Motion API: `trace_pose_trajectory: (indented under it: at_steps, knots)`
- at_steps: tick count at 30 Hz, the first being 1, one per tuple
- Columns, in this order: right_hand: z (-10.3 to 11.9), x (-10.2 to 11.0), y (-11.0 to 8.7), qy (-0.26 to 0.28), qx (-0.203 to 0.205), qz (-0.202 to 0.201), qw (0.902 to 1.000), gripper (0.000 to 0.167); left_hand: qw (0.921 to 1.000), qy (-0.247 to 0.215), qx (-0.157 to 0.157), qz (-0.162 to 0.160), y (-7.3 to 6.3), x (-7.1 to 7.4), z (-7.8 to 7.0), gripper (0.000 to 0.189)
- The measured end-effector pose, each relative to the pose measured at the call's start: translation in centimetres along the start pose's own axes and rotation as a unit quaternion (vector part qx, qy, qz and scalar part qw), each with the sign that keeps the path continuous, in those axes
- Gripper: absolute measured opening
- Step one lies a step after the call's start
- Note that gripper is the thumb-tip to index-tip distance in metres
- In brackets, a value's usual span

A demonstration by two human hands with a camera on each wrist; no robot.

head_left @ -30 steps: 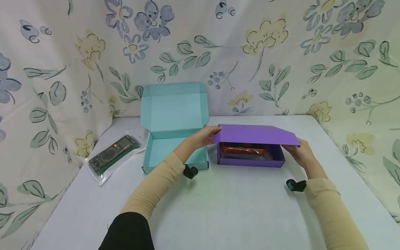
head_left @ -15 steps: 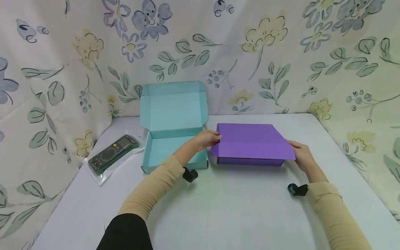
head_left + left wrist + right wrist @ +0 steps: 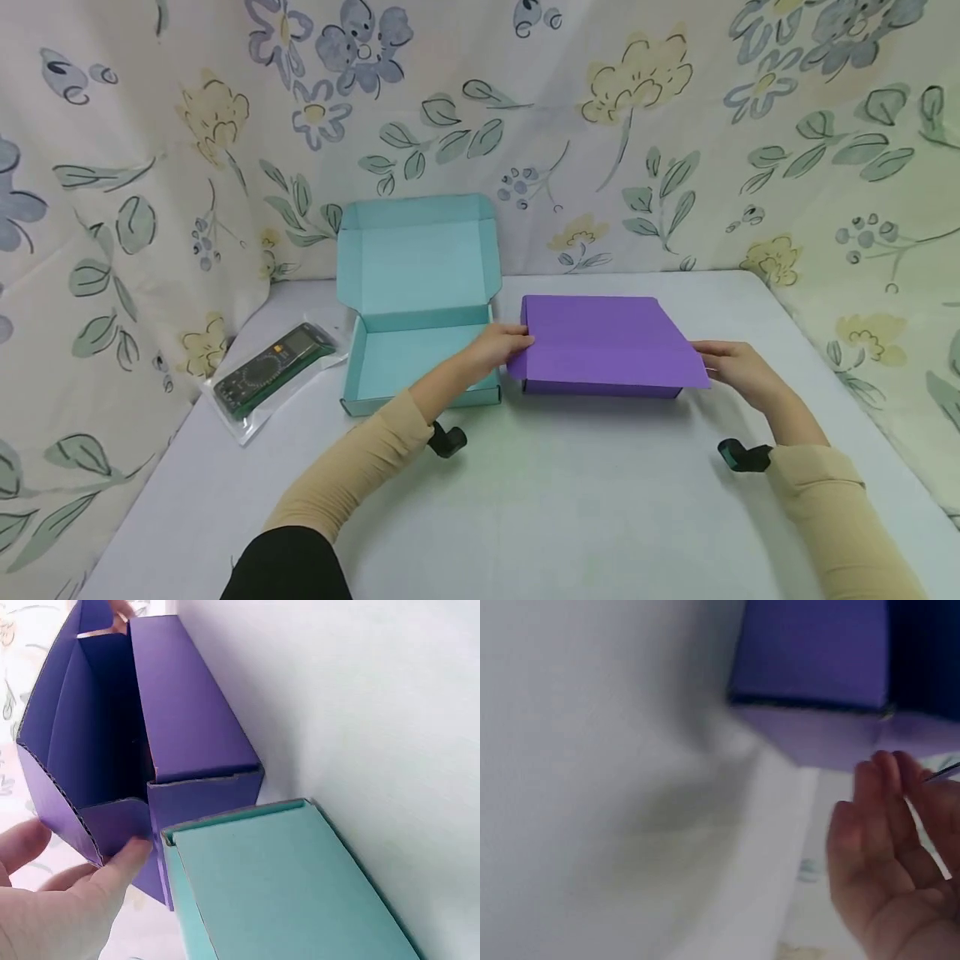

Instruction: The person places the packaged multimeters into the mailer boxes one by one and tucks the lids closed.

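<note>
A purple cardboard box (image 3: 603,342) stands on the white table, its lid folded down over the top. In the left wrist view, a gap shows between the lid (image 3: 67,727) and the box body. My left hand (image 3: 498,346) pinches the lid's left side flap (image 3: 120,821), thumb on one face and fingers on the other. Over at the right end, my right hand (image 3: 738,371) has its fingers (image 3: 874,799) extended beside the box's side wall, right at the lid's edge. The lid hides the contents of the box in the head view.
Just left of the purple box, a teal box (image 3: 416,254) stands with its lid raised against the flowered curtain (image 3: 555,50). A multimeter (image 3: 270,367) in a clear plastic bag lies farther left on the white table (image 3: 570,500).
The purple lid has come down over the box, covering the red packet seen inside earlier. My right hand has shifted slightly; the left stays at the lid's left side.
</note>
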State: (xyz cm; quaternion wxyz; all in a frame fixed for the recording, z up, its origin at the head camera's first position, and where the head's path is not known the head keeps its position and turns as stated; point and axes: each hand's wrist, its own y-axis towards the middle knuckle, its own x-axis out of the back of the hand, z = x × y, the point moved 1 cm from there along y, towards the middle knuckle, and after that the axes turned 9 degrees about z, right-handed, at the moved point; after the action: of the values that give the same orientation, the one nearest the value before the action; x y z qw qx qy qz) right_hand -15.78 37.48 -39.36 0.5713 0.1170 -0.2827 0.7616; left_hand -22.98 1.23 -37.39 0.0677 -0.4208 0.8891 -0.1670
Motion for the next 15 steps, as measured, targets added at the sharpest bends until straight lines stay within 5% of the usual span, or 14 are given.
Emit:
trace_pose_trajectory:
  at_steps: [4,9,15]
  knots:
    - [1.6,-0.5,-1.0,-0.001,0.0,-0.01,0.9999,0.048,0.9929,0.115,-0.022,-0.019,-0.7,0.0,0.3,0.046]
    - [2.8,-1.1,-1.9,-0.008,-0.013,-0.021,0.9997,0.059,0.9532,0.297,-0.053,-0.013,-1.7,-0.6,0.4,0.048]
    - [3.1,-2.2,-2.2,-0.058,-0.029,-0.016,0.9978,0.064,0.9277,0.37,-0.051,0.013,-2.2,-1.4,0.7,0.051]
